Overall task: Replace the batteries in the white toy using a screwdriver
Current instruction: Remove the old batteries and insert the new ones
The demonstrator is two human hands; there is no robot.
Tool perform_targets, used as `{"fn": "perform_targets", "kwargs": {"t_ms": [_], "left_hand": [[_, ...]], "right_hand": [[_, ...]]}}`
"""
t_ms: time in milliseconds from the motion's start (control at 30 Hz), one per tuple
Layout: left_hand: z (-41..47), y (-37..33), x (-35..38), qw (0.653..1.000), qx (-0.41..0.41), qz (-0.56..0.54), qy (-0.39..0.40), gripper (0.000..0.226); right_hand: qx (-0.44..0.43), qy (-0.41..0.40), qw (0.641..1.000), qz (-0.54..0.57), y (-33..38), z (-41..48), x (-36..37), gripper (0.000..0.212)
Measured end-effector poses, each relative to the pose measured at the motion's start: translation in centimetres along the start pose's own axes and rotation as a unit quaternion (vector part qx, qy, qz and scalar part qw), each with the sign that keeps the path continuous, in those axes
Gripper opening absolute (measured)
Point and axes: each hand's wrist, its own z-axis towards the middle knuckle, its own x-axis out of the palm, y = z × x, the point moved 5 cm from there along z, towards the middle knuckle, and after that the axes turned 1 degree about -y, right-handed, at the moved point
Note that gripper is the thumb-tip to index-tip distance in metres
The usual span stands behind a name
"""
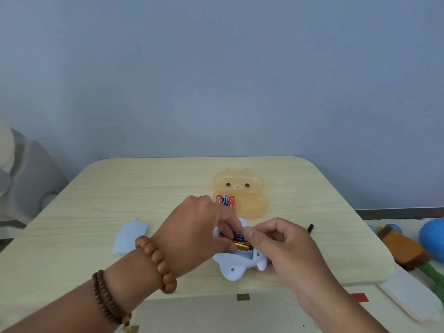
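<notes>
The white toy [234, 266] lies bottom up near the table's front edge with its battery compartment open. Inside it lie a blue battery [239, 236] and an orange battery [242, 246]. My left hand [199, 233] reaches over the toy and its fingertips pinch the batteries in the compartment. My right hand [278, 246] holds the toy's right side, its thumb pressing the end of the blue battery. The white battery cover [129, 236] lies to the left. Only the black tip of the screwdriver [310, 228] shows behind my right hand.
An orange bear-shaped case [249, 195] stands open behind the toy, with three spare batteries [225, 201] in it. The wooden table [144, 188] meets a blue wall. Toys, among them a spiky blue ball [432, 239], lie on the floor at right. A grey plush sits at far left.
</notes>
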Motion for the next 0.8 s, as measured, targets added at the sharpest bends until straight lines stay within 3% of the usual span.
{"fn": "perform_targets", "kwargs": {"t_ms": [233,333,500,800], "left_hand": [[-0.6,1.1,-0.2,0.991,-0.072,-0.106,-0.025,0.031],[-0.7,1.8,-0.9,0.988,-0.113,-0.098,-0.049,0.029],[-0.8,2.3,0.2,0.976,-0.178,-0.128,0.010,0.021],[-0.5,2.7,1.0,0.952,-0.234,-0.196,0.027,0.020]], "right_hand": [[0.027,0.005,0.999,-0.046,0.1,0.4,-0.3,0.019],[0.027,0.009,0.999,-0.044,0.1,0.3,-0.3,0.018],[0.025,0.004,0.999,-0.030,0.0,0.2,-0.3,0.016],[0.029,0.011,0.999,-0.018,0.2,0.3,-0.3,0.016]]}}
